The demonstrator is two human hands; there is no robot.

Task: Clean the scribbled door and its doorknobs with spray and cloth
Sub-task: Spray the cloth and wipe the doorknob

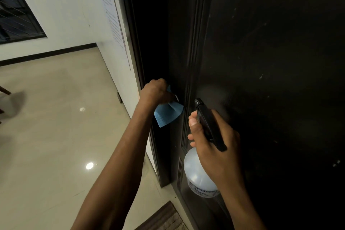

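A dark panelled door [270, 61] fills the right half of the view, with faint pale marks on its surface. My left hand [155, 92] grips a blue cloth [168, 113] wrapped over the doorknob [177, 98], of which only a thin metallic edge shows. My right hand [212, 142] holds a translucent spray bottle [196, 173] by its black trigger head [207, 121], nozzle pointing up toward the door, just right of the knob.
The dark door frame [134, 33] runs beside a white wall [74, 5] that carries a paper notice [113, 15]. A glossy beige tiled floor [56, 127] lies to the left. A brown doormat [164, 218] sits at the door's foot. A dark window [15, 15] is at top left.
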